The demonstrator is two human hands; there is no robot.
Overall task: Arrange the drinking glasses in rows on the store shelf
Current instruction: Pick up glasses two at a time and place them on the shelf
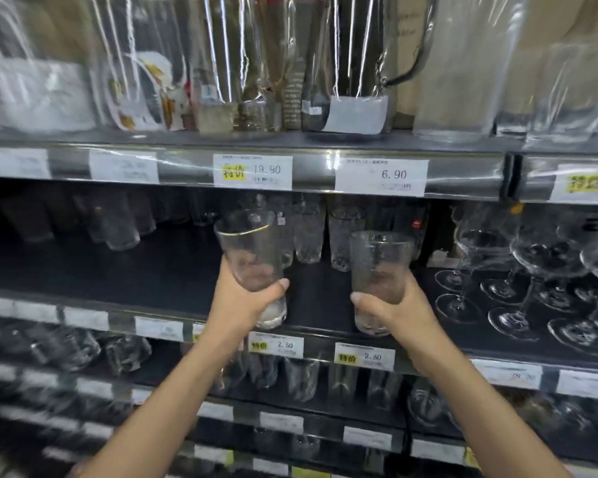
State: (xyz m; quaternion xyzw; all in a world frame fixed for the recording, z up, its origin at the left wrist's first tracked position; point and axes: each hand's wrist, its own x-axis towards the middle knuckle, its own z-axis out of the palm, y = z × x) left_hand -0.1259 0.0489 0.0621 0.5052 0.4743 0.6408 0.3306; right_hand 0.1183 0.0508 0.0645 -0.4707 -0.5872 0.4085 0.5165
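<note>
Head view. Left hand (pixel 239 305) is wrapped round the lower half of the gold-rimmed glass (pixel 251 250), thumb across the front. That glass is tilted, rim leaning left. Right hand (pixel 399 307) grips the plain glass (pixel 380 267) the same way, low on the body, roughly upright. Both glasses are at the front edge of the dark middle shelf (pixel 135 267), bases just below the thumbs. Touching the shelf or not, cannot tell. Beyond the fingers: back tumblers (pixel 308 236). Right of the right hand's fingers: stemmed glasses (pixel 532 270). Below both wrists: price tags (pixel 277 345) reading 2.50.
</note>
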